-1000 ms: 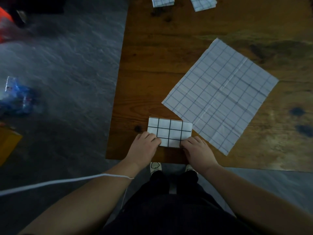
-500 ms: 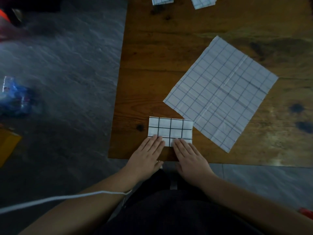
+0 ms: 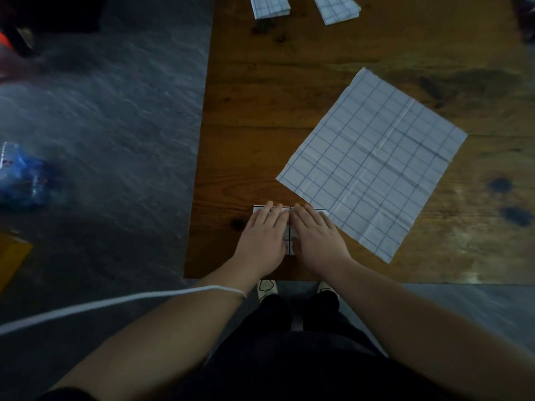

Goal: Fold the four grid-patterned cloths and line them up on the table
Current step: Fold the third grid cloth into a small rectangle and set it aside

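Note:
A small folded grid cloth [image 3: 289, 230] lies near the front edge of the wooden table [image 3: 289, 96]. My left hand [image 3: 263, 238] and my right hand [image 3: 315, 238] lie flat on it side by side, fingers straight, covering most of it. To the right, a large grid cloth [image 3: 373, 160] is spread open flat, turned at an angle. At the far edge of the table lie two folded grid cloths, one on the left [image 3: 269, 5] and one on the right [image 3: 337, 7], both partly cut off by the frame.
The table's left edge runs beside a grey floor [image 3: 101, 125]. A blue plastic item [image 3: 21, 180] lies on the floor at left, a yellow object [image 3: 11, 253] below it. A white cord [image 3: 115, 302] crosses my left forearm. My shoes [image 3: 267, 286] show under the table's front edge.
Both hands went from pinching the folded cloth's near edge to lying flat, then slid forward over it until they cover most of it.

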`<action>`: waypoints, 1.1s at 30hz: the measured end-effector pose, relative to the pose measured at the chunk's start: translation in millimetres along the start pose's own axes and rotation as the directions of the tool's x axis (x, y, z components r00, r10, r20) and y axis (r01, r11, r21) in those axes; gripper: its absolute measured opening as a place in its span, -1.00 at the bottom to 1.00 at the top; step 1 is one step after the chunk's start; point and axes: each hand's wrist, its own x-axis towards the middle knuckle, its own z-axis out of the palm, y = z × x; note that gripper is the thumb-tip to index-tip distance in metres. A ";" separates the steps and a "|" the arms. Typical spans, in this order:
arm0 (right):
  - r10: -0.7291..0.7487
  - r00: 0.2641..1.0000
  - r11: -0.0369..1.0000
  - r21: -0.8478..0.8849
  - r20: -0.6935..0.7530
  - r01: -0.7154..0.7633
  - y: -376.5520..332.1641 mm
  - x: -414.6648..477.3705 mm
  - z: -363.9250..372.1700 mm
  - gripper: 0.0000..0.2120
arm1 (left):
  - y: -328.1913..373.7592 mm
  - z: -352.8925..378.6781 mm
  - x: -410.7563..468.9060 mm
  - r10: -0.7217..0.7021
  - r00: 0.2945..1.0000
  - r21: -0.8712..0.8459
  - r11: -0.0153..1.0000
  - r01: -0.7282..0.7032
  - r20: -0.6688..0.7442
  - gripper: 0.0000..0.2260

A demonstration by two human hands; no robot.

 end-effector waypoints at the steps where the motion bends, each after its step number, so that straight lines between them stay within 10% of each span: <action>1: 0.015 1.000 1.000 -0.005 0.021 -0.015 2.7 3.9 -0.9 -0.38 | -3.0 -0.5 5.2 -0.004 1.000 0.013 1.000 0.004 0.022 -0.47; 11: 0.123 0.992 0.991 0.055 -0.013 -0.122 54.0 -20.9 -2.4 -0.42 | -35.6 -5.9 -16.1 -0.114 0.993 -0.037 0.993 0.114 0.003 -0.47; 16: -0.027 0.999 0.999 0.043 -0.034 0.029 22.9 -8.6 -0.9 -0.37 | 9.8 -7.1 10.5 0.121 0.992 -0.074 0.989 -0.124 -0.046 -0.45; 28: 0.346 0.937 0.926 0.179 -0.053 -0.332 83.2 -48.9 4.6 -0.43 | 5.3 4.0 20.0 0.045 0.997 -0.026 0.999 -0.043 0.062 -0.46; 33: 0.160 0.984 0.975 0.172 -0.080 -0.144 48.9 -29.2 -1.7 -0.44 | 23.5 0.6 32.5 0.081 0.996 -0.037 0.996 -0.079 0.042 -0.48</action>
